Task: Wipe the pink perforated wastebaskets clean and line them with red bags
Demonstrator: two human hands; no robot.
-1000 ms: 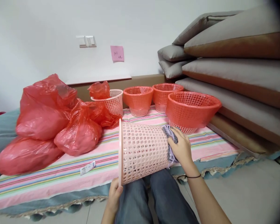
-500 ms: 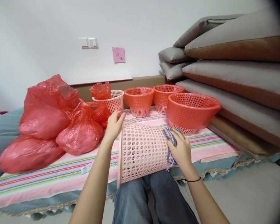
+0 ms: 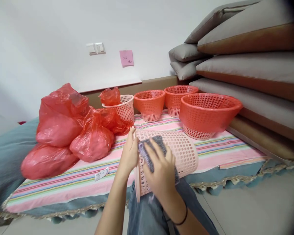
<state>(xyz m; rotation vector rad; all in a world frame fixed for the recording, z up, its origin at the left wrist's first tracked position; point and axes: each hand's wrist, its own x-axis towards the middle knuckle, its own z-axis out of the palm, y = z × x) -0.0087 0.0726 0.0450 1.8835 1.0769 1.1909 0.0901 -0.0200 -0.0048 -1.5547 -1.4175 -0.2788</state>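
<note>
A pale pink mesh basket (image 3: 183, 151) lies on its side across my lap, its open rim facing left. My left hand (image 3: 128, 152) holds that rim, fingers curled over its edge. My right hand (image 3: 160, 173) presses a grey-purple cloth (image 3: 149, 148) flat against the basket's side near the rim, fingers spread over the cloth.
A striped pink sheet (image 3: 71, 182) covers the low bed in front. On it stand three orange mesh baskets (image 3: 208, 112), a pale basket with a red bag (image 3: 120, 106), several full red plastic bags (image 3: 61, 130) and a small white label (image 3: 101, 174). Grey cushions (image 3: 247, 62) are stacked at right.
My right hand slid the cloth from the basket's bottom end along its side to the rim. My left hand moved from under the rim up to its top, then gripped it.
</note>
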